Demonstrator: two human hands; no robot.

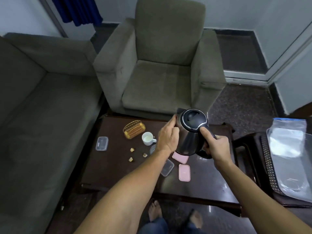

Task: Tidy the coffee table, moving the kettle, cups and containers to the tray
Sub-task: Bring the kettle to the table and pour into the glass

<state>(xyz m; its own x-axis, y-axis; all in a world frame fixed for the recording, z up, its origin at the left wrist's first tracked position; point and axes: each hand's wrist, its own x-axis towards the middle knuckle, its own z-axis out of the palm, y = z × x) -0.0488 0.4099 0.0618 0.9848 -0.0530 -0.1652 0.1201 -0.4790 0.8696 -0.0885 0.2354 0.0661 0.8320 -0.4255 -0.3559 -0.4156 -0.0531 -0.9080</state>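
A dark, rounded steel kettle [189, 141] is at the far side of the glossy dark wooden coffee table [118, 176], the right hand [217, 147] curled round its handle and the left hand [168, 137] flat against its smooth side. Bare tabletop lies near-right.

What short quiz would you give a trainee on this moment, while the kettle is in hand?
1. True or false: no hand touches the kettle.
2. Which hand grips the kettle's handle: A the left, B the right, C neither?
3. What stands on the coffee table between the gold wire basket and the kettle?
Key: 1 false, both hands are on it. 2 B: the right hand grips the handle, while the left hand rests against the kettle's body. 3 the white cup.
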